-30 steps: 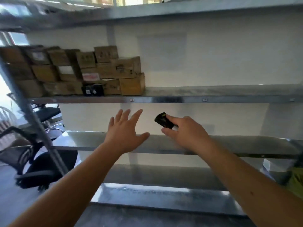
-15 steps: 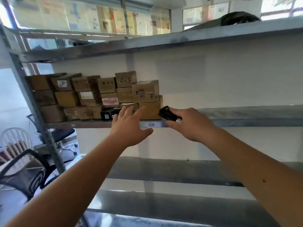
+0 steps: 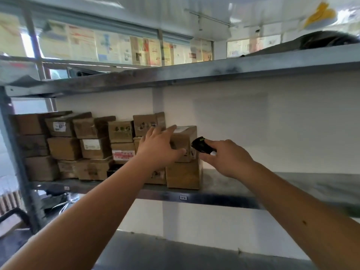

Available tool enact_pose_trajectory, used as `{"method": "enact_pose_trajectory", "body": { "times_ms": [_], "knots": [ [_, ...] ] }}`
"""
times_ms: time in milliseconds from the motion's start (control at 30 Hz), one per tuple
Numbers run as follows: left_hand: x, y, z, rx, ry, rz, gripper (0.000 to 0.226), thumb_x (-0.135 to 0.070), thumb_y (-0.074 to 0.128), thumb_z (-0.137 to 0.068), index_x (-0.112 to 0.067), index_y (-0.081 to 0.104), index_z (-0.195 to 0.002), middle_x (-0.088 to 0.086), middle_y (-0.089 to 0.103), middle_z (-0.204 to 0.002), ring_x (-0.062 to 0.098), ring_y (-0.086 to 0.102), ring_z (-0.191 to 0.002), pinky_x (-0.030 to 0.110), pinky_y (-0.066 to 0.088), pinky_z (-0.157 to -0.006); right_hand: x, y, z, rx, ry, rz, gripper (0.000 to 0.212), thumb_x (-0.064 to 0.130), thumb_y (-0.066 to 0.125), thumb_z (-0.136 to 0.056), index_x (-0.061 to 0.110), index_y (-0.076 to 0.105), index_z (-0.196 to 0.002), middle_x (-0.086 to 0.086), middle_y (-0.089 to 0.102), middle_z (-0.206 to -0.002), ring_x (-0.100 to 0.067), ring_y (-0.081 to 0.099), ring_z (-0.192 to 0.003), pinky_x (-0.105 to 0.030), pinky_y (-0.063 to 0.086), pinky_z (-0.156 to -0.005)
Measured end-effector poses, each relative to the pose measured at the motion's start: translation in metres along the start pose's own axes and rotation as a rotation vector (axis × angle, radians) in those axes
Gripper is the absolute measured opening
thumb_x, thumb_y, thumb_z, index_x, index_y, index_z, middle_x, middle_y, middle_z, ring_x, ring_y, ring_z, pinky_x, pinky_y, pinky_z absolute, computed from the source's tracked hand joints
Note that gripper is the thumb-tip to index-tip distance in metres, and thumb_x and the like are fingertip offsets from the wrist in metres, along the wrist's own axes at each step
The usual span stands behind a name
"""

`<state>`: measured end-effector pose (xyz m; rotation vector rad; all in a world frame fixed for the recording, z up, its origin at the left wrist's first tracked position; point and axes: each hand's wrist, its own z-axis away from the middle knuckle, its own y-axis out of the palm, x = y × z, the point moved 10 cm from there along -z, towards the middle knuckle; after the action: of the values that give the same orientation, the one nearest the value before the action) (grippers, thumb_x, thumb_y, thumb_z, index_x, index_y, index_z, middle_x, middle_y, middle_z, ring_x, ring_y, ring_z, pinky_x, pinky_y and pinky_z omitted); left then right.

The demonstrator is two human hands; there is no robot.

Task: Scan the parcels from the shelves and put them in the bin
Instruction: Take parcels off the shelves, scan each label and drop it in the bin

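Resting on the right end of the cardboard stack, the top parcel sits on a larger box on the metal shelf. The left hand, fingers spread and fairly straight, touches its front face. The right hand pinches a small black scanner just beside it. Labels are too blurred to read; a shelf tag seems to read "1-2".

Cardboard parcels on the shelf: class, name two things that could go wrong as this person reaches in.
1. The left hand reaches for the top parcel of a stack; one-handed, it may slip.
2. The right hand holds the scanner close beside that parcel; they may knock together.
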<state>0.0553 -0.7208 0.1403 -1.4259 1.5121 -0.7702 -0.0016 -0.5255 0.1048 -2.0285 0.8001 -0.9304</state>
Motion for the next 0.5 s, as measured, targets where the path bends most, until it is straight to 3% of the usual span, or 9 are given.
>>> {"method": "enact_pose_trajectory", "body": {
  "times_ms": [100,267,400,500],
  "knots": [
    [0.008,0.008,-0.027,0.019,-0.039,0.076,0.092,-0.074,0.062,-0.087,-0.046,0.018,-0.162,0.005,0.022,-0.17,0.038,0.022,-0.155,0.061,0.03,-0.122,-0.007,0.007,-0.02,0.017,0.01,0.064,0.064,0.068,0.053,-0.096,0.043,0.042,-0.154,-0.002,0.065,-0.123,-0.018,0.063,-0.091,-0.034,0.055,-0.074],
    [0.021,0.007,-0.048,-0.037,-0.079,0.223,0.083,-0.068,0.065,-0.089,-0.028,0.04,-0.158,0.007,0.047,-0.155,0.03,0.049,-0.138,0.045,0.048,-0.11,-0.014,0.01,-0.036,0.01,0.024,0.178,0.065,0.069,0.05,-0.097,0.041,0.04,-0.155,-0.007,0.06,-0.128,-0.025,0.062,-0.104,-0.037,0.056,-0.084],
    [0.024,-0.003,-0.055,-0.09,-0.066,0.288,0.069,-0.061,0.061,-0.096,-0.02,0.051,-0.15,0.004,0.06,-0.141,0.025,0.057,-0.126,0.032,0.048,-0.094,-0.016,0.009,-0.044,0.006,0.045,0.229,0.065,0.07,0.048,-0.097,0.043,0.038,-0.155,-0.008,0.058,-0.127,-0.028,0.061,-0.108,-0.036,0.054,-0.085],
    [0.031,-0.007,-0.063,-0.097,-0.095,0.343,0.054,-0.057,0.062,-0.097,-0.019,0.064,-0.134,0.002,0.068,-0.125,0.021,0.062,-0.108,0.03,0.046,-0.085,-0.018,0.005,-0.045,-0.005,0.055,0.274,0.066,0.071,0.047,-0.097,0.044,0.036,-0.156,-0.008,0.057,-0.128,-0.029,0.061,-0.11,-0.035,0.052,-0.084]
  ]
}}
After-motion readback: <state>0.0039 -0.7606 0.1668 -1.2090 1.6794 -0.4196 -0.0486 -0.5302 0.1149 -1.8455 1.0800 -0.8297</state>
